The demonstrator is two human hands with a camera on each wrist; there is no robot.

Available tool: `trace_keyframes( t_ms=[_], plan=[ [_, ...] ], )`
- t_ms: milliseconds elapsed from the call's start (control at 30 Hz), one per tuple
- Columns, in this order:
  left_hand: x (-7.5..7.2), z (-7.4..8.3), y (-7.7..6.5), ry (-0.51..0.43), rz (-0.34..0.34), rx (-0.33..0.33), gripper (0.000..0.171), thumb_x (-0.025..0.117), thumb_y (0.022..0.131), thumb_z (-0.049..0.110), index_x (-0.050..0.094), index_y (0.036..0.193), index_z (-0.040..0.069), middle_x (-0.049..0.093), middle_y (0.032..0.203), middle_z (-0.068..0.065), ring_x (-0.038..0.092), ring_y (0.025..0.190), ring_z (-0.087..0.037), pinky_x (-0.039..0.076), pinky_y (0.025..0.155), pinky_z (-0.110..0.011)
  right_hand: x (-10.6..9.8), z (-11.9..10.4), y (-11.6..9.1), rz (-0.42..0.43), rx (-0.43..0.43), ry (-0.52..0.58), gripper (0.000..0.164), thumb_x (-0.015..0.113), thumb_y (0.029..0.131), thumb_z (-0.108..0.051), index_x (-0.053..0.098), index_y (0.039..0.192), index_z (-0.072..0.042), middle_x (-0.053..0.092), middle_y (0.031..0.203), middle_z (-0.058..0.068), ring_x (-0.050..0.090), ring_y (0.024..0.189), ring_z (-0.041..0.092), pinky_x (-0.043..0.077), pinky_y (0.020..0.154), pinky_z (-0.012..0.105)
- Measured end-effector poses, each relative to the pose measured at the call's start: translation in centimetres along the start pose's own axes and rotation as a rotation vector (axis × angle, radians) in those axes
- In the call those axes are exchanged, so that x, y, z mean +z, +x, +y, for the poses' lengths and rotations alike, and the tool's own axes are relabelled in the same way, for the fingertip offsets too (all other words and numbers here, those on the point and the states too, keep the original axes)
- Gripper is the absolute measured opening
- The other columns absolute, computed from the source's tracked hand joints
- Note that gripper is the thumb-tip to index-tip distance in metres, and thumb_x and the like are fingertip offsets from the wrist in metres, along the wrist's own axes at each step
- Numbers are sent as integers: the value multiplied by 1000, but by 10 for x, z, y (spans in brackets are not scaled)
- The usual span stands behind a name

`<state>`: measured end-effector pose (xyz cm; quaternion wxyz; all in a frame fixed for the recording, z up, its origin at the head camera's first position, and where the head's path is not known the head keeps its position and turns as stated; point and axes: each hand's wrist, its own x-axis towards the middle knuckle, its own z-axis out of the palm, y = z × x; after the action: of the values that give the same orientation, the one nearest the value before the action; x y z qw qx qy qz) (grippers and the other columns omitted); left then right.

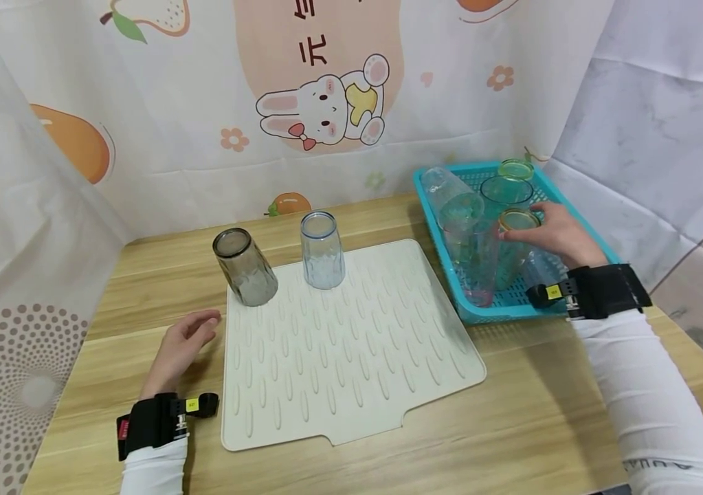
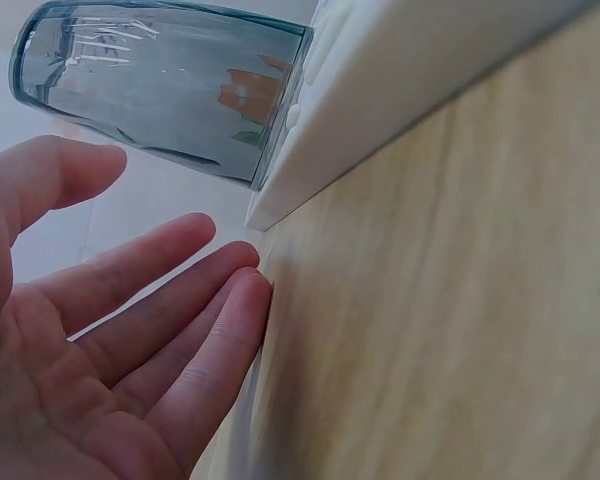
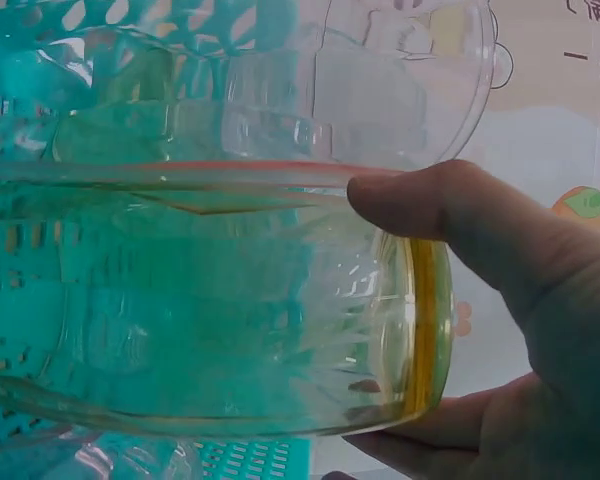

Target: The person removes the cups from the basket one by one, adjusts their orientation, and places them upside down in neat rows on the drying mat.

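My right hand [image 1: 558, 237] reaches over the teal basket [image 1: 481, 315] and grips a clear, yellow-tinted drinking glass [image 3: 230, 320] near its yellow-edged upper end. In the right wrist view the thumb lies on one side of this glass and fingers on the other. The left hand [image 1: 183, 344], fingers relaxed and holding nothing, rests at the left edge of a cream drying mat [image 1: 351, 385]. Towards the mat's far left corner stands a grey-brown glass [image 1: 246, 268]. To its right stands a pale blue glass [image 1: 323, 254].
Several other clear glasses lie or stand in the basket, among them a tilted one [image 1: 447, 189] at the back left and a green-rimmed one [image 1: 515, 169] at the back. A printed curtain [image 1: 190, 137] hangs behind the wooden table [image 1: 147, 295].
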<state>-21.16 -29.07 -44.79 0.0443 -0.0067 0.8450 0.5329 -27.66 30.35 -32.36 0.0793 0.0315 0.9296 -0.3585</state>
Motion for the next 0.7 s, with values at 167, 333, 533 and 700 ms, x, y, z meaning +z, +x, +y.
trace_keyframes(
  t_ms=[167, 333, 533, 700],
  plan=[
    [0, 0, -1, 6, 9, -6, 53, 47, 103, 33, 46, 137, -7, 49, 135, -25, 56, 109, -9, 45, 88, -16, 0, 0, -1, -24, -8, 18, 104, 66, 90, -45, 2, 149, 11, -2, 153, 35, 9, 136, 55, 21, 102, 67],
    [0, 0, -1, 6, 9, -10, 53, 47, 102, 34, 46, 137, -7, 49, 135, -25, 56, 111, -13, 45, 88, -16, 0, 0, -1, -18, -21, 33, 99, 66, 90, -45, 10, 149, 11, 13, 149, 37, 18, 133, 54, 25, 101, 65],
    [0, 0, -1, -14, 16, -17, 50, 47, 103, 29, 45, 138, -7, 48, 136, -26, 56, 111, -12, 45, 88, -17, 3, 2, -1, 14, -14, 58, 94, 66, 89, -48, 22, 147, 10, 24, 143, 35, 27, 128, 52, 29, 98, 62],
    [0, 0, -1, -34, 22, -14, 49, 47, 103, 28, 46, 137, -8, 49, 135, -26, 56, 108, -7, 45, 88, -16, 2, 2, -3, 34, -12, 78, 90, 66, 90, -44, 22, 146, 11, 23, 144, 36, 26, 129, 52, 28, 99, 62]
  ],
)
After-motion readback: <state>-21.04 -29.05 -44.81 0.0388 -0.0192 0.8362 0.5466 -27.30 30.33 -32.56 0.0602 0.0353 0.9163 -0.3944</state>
